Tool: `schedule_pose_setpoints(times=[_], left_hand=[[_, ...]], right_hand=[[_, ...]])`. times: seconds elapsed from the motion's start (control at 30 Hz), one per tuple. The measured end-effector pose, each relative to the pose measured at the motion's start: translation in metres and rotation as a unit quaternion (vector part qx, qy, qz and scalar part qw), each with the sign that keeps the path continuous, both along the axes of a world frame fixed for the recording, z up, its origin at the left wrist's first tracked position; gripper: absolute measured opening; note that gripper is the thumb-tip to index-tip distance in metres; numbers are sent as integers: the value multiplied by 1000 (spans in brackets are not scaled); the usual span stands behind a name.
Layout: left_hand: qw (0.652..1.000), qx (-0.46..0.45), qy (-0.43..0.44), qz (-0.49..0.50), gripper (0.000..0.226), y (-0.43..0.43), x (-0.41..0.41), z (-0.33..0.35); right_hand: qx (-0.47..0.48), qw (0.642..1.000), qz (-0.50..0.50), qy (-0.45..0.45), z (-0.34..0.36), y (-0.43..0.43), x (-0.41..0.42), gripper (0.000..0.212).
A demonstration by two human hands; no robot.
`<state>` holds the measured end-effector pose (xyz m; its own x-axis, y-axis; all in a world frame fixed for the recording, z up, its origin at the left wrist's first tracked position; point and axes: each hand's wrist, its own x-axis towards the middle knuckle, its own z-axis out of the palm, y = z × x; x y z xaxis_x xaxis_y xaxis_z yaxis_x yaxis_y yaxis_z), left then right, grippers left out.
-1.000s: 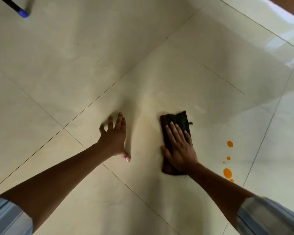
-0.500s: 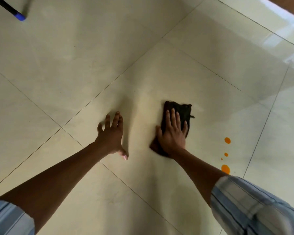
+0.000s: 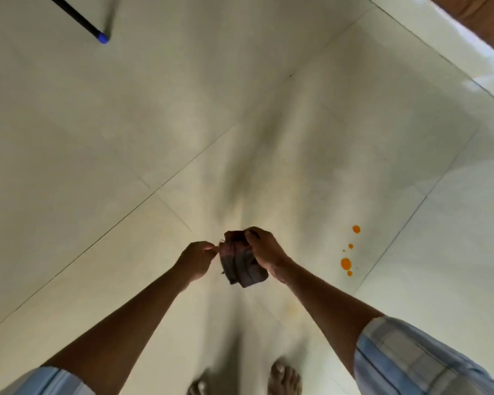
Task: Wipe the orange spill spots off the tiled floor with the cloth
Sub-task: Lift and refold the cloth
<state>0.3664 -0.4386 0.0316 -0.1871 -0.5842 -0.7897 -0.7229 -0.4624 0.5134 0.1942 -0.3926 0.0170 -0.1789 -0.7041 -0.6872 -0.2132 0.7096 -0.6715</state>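
The dark cloth (image 3: 241, 262) is bunched up and held in the air above the tiled floor (image 3: 154, 115), hanging down from the fingers that grip it. The right hand (image 3: 264, 253) is clenched over its upper right edge, fingers curled round the fabric. The left hand (image 3: 198, 259) sits just beside it, fingertips pinched together at the cloth's left corner; whether they really have hold of it is hard to tell through the blur. Off to the right of the right hand's fingers, well apart from the cloth, the orange spill spots (image 3: 346, 263) lie on the tile in a short line. Below the hands, two bare feet (image 3: 284, 379) stand on the floor. Far beyond the fingers, up to the left, a black stick with a blue tip (image 3: 77, 17) shows.
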Motion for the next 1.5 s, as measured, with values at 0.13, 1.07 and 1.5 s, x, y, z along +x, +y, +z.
schedule_pose_setpoints(times=[0.13, 1.07, 1.5], left_hand=[[980, 152, 66, 106, 23, 11, -4, 103], [732, 128, 285, 605, 61, 100, -169, 333], [936, -77, -18, 342, 51, 227, -264, 311]], right_hand=[[33, 987, -58, -146, 122, -8, 6, 30], [122, 956, 162, -213, 342, 14, -183, 34], [1, 895, 445, 14, 321, 90, -235, 64]])
